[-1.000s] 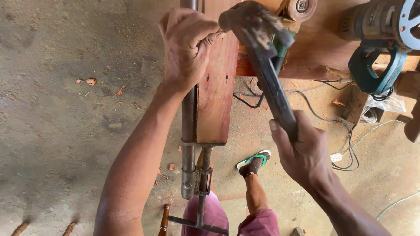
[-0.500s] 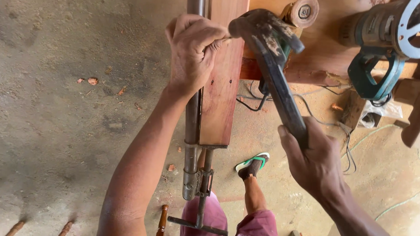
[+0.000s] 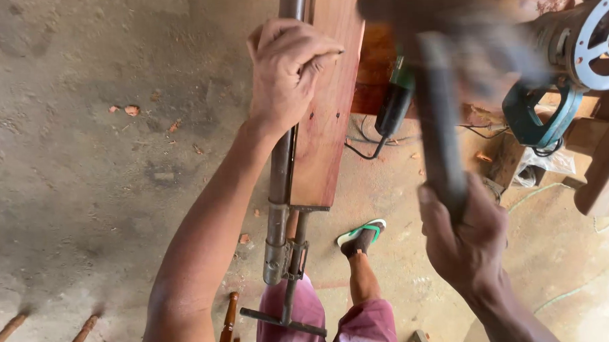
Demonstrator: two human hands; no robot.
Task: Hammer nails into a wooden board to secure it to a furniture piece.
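Fingers: my left hand (image 3: 289,74) is pinched tight on something tiny right at the edge of the reddish plank (image 3: 329,103). Looks like a nail, but it's too small to say for sure. If the blow lands off, those fingertips take it.

Hammer: right hand (image 3: 465,243) is clenched around the dark handle of the hammer (image 3: 441,129), and the whole thing is a blur, head up at the far end over the plank. A grip this low on the handle gives plenty of force and, I reckon, not much aim.

Plank: sits in the pipe clamp (image 3: 281,212), running from near me out to the far side, pipe along its left edge. A glancing hit could dent the face or bend whatever I'm pinching.

Clamp: its T-handle hangs just above my knees. If the jolts work it loose, I'd guess the plank drops on my legs.

Foot: only a green sandal (image 3: 362,233) on the concrete, right under the swing. A slipped hammer goes straight there.

Clutter: router (image 3: 587,43) and black cable (image 3: 364,145) are close on the right. A wide backswing could clip them.
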